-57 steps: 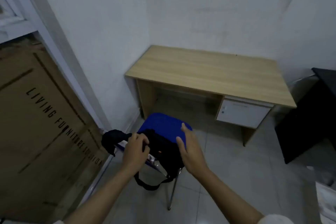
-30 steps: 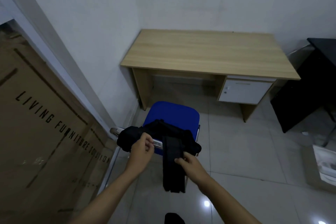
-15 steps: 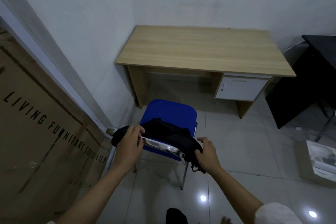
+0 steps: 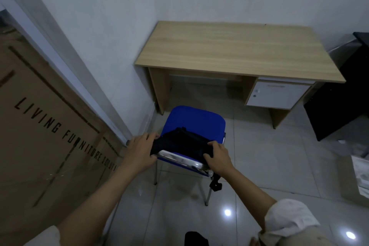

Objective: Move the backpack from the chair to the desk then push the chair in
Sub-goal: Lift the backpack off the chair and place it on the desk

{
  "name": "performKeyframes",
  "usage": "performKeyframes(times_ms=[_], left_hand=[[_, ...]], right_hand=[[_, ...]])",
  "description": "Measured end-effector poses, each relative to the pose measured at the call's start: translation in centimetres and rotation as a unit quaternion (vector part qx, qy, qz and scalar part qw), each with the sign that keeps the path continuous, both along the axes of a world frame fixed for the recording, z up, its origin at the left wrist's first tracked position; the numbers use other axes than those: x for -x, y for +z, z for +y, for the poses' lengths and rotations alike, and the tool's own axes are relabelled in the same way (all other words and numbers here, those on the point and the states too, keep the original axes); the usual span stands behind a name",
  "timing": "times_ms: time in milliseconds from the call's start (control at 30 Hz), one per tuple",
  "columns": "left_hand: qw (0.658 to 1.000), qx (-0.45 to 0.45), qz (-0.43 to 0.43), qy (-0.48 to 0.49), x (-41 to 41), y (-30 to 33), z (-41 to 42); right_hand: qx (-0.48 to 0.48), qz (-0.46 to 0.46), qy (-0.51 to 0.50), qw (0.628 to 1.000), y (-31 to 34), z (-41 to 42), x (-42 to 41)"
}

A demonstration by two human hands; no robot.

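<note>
A black backpack (image 4: 183, 142) lies bunched over the back rail of a blue chair (image 4: 194, 121) with a chrome frame. My left hand (image 4: 140, 152) grips the backpack's left end beside the rail. My right hand (image 4: 216, 155) grips its right end, and a black strap (image 4: 215, 182) dangles below it. The chair stands on the tiled floor a little in front of a light wooden desk (image 4: 237, 52), whose top is bare.
The desk sits in a white wall corner with a white drawer unit (image 4: 276, 95) under its right side. A large cardboard box (image 4: 42, 132) leans at the left. Black furniture (image 4: 339, 110) stands at the right, with a box (image 4: 359, 177) on the floor.
My right hand has slid up from the hanging strap to the backpack's right end on the rail. My left hand keeps its grip. The view has shifted slightly.
</note>
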State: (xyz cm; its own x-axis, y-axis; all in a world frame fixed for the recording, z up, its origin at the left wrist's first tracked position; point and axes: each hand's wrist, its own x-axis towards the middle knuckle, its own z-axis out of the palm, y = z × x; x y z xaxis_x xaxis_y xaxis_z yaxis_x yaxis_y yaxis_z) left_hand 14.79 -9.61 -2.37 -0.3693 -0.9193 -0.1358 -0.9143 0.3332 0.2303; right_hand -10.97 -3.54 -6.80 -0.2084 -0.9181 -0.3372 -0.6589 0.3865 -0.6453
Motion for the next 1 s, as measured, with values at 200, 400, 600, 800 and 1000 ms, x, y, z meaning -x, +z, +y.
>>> performKeyframes(times_ms=[200, 400, 600, 800, 1000], left_hand=[[0.996, -0.014, -0.071, -0.056, -0.1, 1.5, -3.1], [0.987, 0.008, -0.117, -0.108, -1.2, 2.5, -5.8], [0.974, 0.057, -0.166, -0.147, -2.0, 2.0, -8.6], [0.974, -0.064, -0.188, -0.108, -0.5, 1.2, -9.8], [0.976, -0.184, -0.048, -0.107, 3.9, -0.2, -8.9]], right_hand=[[-0.077, 0.009, 0.011, 0.997, -1.7, -0.9, 0.3], [-0.094, 0.028, 0.013, 0.995, -2.7, -1.8, 0.8], [-0.098, 0.070, 0.033, 0.992, -2.7, -1.9, 1.2], [-0.082, 0.043, 0.023, 0.995, -2.3, -1.6, 1.5], [-0.051, 0.009, -0.001, 0.999, -2.2, -0.9, 1.8]])
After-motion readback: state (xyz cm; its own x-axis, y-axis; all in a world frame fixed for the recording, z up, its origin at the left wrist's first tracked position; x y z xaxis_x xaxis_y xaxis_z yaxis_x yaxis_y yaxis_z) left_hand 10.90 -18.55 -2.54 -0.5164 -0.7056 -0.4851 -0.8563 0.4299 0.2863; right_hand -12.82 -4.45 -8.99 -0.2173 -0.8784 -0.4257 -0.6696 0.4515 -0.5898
